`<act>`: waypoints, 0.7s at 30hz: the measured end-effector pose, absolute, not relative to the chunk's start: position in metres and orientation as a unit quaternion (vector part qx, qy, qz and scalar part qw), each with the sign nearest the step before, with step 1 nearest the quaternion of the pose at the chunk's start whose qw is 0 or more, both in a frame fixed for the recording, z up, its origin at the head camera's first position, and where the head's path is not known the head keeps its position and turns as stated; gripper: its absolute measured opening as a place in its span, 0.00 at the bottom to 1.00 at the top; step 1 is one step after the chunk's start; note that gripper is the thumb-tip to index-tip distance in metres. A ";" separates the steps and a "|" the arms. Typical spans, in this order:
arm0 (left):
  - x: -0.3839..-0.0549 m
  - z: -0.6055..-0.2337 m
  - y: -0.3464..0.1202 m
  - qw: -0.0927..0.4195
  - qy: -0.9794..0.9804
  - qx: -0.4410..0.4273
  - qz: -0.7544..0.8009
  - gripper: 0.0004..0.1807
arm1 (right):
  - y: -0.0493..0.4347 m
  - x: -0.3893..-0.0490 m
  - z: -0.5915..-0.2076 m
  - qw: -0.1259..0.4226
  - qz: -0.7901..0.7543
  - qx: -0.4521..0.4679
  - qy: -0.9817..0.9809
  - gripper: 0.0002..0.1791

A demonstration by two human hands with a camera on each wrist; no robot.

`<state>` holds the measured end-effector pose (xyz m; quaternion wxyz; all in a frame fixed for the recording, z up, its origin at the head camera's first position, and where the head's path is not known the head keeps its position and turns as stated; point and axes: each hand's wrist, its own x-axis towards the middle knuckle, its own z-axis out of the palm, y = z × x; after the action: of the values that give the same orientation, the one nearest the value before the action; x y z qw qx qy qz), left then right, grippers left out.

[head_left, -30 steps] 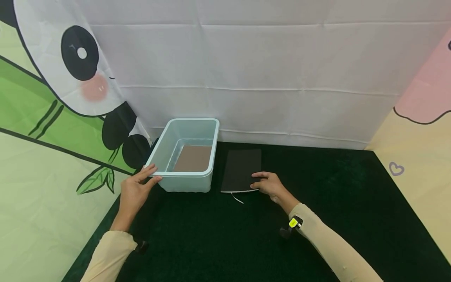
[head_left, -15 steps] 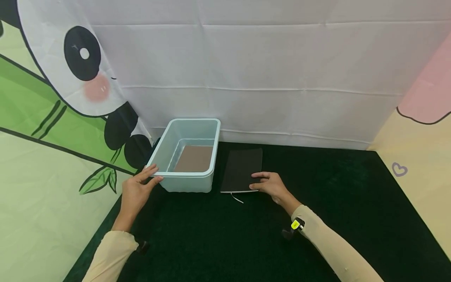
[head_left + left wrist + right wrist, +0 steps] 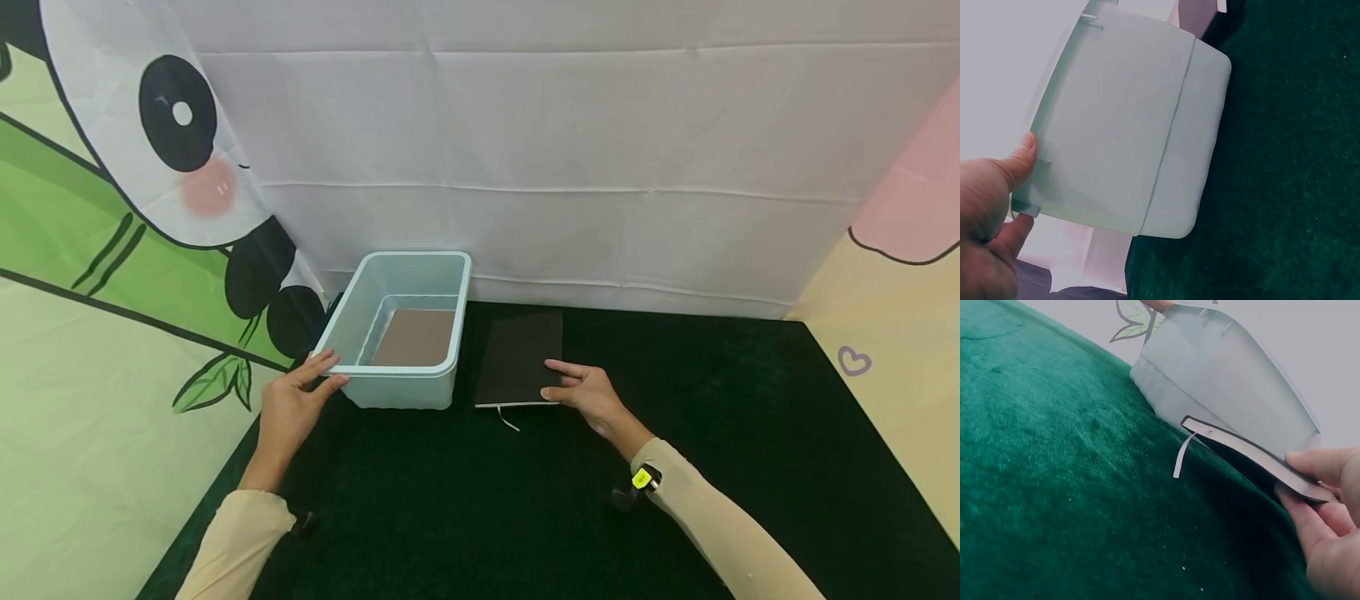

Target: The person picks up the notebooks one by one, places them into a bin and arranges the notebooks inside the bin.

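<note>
A pale blue plastic bin [image 3: 397,390] stands at the back left of the table. My left hand [image 3: 292,421] grips its near left rim corner, thumb on the near side; the left wrist view also shows this hand [image 3: 991,219] at the rim. Right of the bin is a black notebook [image 3: 517,358] with pale page edges and a white ribbon bookmark [image 3: 507,419]. My right hand [image 3: 592,400] pinches its near right corner. In the right wrist view, thumb and fingers hold the notebook [image 3: 1247,453] from both faces, its held side raised above the cloth.
Dark green cloth [image 3: 465,508] covers the table. A brown flat panel [image 3: 414,337] shows at the bin's bottom. A white fabric backdrop [image 3: 555,167] rises behind the bin, and printed cartoon cloths border the left and right sides.
My right hand has lifted the notebook slightly and shifted it a little to the right. My left hand stays on the bin's rim, and the bin has not visibly moved on the table.
</note>
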<state>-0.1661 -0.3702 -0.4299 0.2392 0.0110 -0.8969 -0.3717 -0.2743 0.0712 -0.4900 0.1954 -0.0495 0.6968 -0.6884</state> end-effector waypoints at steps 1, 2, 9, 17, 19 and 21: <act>-0.166 -0.430 -0.370 0.238 -0.897 0.011 -0.372 0.25 | 0.073 -0.274 -0.490 0.195 -0.690 -0.050 0.695 0.35; -0.166 -0.430 -0.370 0.238 -0.897 0.011 -0.373 0.25 | 0.075 -0.274 -0.490 0.196 -0.691 -0.051 0.694 0.35; -0.165 -0.430 -0.371 0.236 -0.898 0.012 -0.372 0.25 | 0.087 -0.276 -0.484 0.196 -0.708 -0.056 0.677 0.36; -0.165 -0.430 -0.369 0.239 -0.897 0.013 -0.373 0.25 | 0.106 -0.277 -0.462 0.198 -0.717 -0.065 0.665 0.38; -0.166 -0.429 -0.369 0.240 -0.897 0.012 -0.371 0.25 | 0.111 -0.278 -0.456 0.196 -0.720 -0.068 0.663 0.39; -0.166 -0.428 -0.369 0.239 -0.897 0.013 -0.371 0.25 | 0.114 -0.279 -0.451 0.193 -0.723 -0.072 0.659 0.40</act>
<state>-0.1657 -0.3690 -0.4283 0.2386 0.0130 -0.8972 -0.3715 -0.2790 0.1144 -0.4507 0.1935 -0.0721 0.6594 -0.7229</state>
